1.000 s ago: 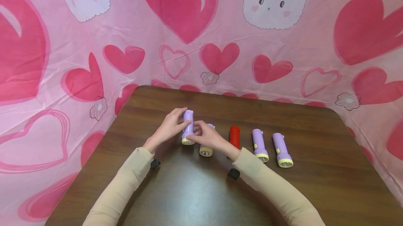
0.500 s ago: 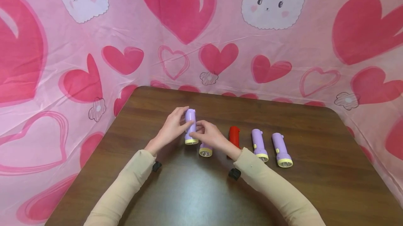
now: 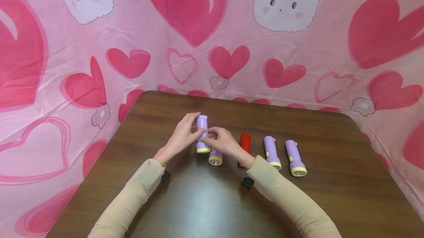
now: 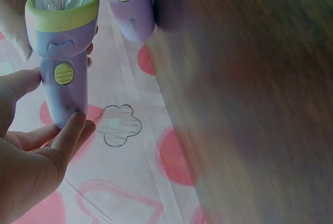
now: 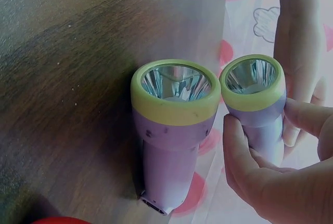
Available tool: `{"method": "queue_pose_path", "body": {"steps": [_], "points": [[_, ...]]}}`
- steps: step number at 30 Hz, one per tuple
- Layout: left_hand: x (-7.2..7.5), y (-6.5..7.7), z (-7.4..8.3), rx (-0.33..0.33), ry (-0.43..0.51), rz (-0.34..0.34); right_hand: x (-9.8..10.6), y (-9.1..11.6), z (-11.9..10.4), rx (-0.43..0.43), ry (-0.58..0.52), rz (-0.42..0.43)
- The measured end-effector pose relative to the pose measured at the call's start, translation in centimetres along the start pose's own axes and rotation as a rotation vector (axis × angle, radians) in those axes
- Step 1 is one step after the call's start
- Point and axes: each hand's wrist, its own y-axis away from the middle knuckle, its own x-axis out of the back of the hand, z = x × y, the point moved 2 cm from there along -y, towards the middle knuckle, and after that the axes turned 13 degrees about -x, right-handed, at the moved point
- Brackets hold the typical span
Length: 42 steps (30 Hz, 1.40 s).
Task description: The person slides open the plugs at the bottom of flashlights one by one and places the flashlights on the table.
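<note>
Both hands hold one purple flashlight [image 3: 202,122] with a yellow head rim, above the left part of the table. My left hand [image 3: 180,134] grips its barrel near the tail, thumb on one side and fingertips on the other, as the left wrist view shows. Near the head, my right hand [image 3: 228,143] pinches the same flashlight [image 5: 262,130] from the other side. Close beside it lies a second purple flashlight [image 3: 216,159], partly hidden by the right hand; in the right wrist view its dark-speckled head [image 5: 174,117] nearly touches the held one.
To the right lie a red flashlight [image 3: 245,144], partly behind the right wrist, and two more purple flashlights, one nearer [image 3: 271,149] and one at the row's end [image 3: 296,157]. Pink heart-print cloth [image 3: 285,50] stands behind the brown table [image 3: 205,201].
The held flashlight has shifted slightly right, closer to the second purple flashlight, and both hands have moved a little with it. The other flashlights have stayed where they lay.
</note>
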Motion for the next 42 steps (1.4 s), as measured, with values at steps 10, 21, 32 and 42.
{"method": "queue_pose_path", "body": {"steps": [10, 21, 32, 42], "points": [[-0.4, 0.1, 0.5, -0.02, -0.015, 0.007, 0.4, 0.1, 0.2, -0.028, 0.007, -0.007], [-0.5, -0.1, 0.9, -0.071, 0.005, 0.068, 1.0, 0.4, 0.2, -0.021, -0.008, 0.001], [-0.1, -0.2, 1.0, -0.077, 0.126, 0.148, 1.4, 0.6, 0.7, 0.016, -0.014, 0.015], [0.6, -0.4, 1.6, -0.085, 0.155, 0.183, 2.0, 1.2, -0.1, 0.056, 0.004, 0.034]]}}
